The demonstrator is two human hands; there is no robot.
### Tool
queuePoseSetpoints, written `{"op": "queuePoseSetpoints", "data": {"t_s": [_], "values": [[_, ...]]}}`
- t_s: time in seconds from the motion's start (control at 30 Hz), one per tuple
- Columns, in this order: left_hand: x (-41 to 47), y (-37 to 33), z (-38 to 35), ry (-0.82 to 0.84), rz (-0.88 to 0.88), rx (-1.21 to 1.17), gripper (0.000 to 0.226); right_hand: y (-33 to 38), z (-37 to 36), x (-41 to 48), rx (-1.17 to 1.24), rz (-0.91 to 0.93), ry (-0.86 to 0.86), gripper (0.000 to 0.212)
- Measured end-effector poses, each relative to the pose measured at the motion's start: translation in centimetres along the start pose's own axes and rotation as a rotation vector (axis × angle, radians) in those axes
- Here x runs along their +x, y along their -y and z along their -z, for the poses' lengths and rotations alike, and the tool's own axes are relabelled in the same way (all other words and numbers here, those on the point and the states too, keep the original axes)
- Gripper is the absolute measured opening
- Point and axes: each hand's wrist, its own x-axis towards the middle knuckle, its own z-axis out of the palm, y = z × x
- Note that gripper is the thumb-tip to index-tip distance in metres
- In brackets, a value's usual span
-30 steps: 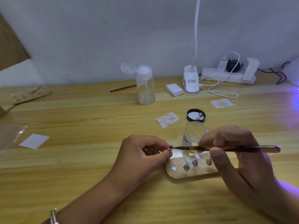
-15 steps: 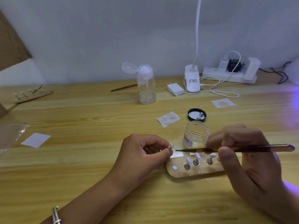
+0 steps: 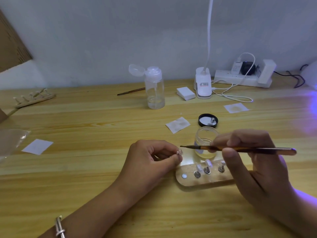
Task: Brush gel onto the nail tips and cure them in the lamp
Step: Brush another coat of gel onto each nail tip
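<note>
My left hand pinches a small clear nail tip between thumb and fingertips. My right hand holds a thin brush level, its dark bristle end pointing left, just above and right of the nail tip without touching it. Behind the brush stands an open clear gel jar. Below it lies a wooden holder with several nail tips on metal stands. Purple light from the lamp glows at the right edge.
The jar's black lid lies behind the jar. White wipes, a clear pump bottle, a second brush, a white clip lamp, a power strip and another wooden holder lie across the wooden table.
The brush tip touched the nail tip a second ago; it then drew back to the right and has now come back near it, slightly above. My left hand has stayed in place.
</note>
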Motion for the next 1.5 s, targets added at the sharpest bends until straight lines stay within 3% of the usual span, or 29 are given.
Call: {"op": "queuePoseSetpoints", "data": {"t_s": [0.4, 0.53, 0.77, 1.37, 1.5], "values": [[-0.14, -0.09, -0.04, 0.005, 0.003, -0.02, 0.012, -0.08, 0.01, -0.06, -0.029, 0.013, 0.014, 0.017], [-0.06, -0.03, -0.02, 0.003, 0.009, -0.039, 0.012, 0.11, -0.01, -0.13, 0.042, 0.044, 0.017, 0.008], [-0.02, 0.2, -0.06, 0.007, 0.009, -0.047, 0.008, -0.21, 0.05, -0.09, -0.002, 0.003, -0.006, 0.02], [0.0, 0.11, 0.04, 0.016, 0.01, -0.059, 0.013, 0.11, 0.02, -0.21, 0.07, 0.01, -0.005, 0.013], [-0.01, -0.14, 0.0, 0.017, -0.004, -0.067, 0.005, -0.13, 0.14, -0.04, 0.067, 0.006, -0.032, 0.014]]}}
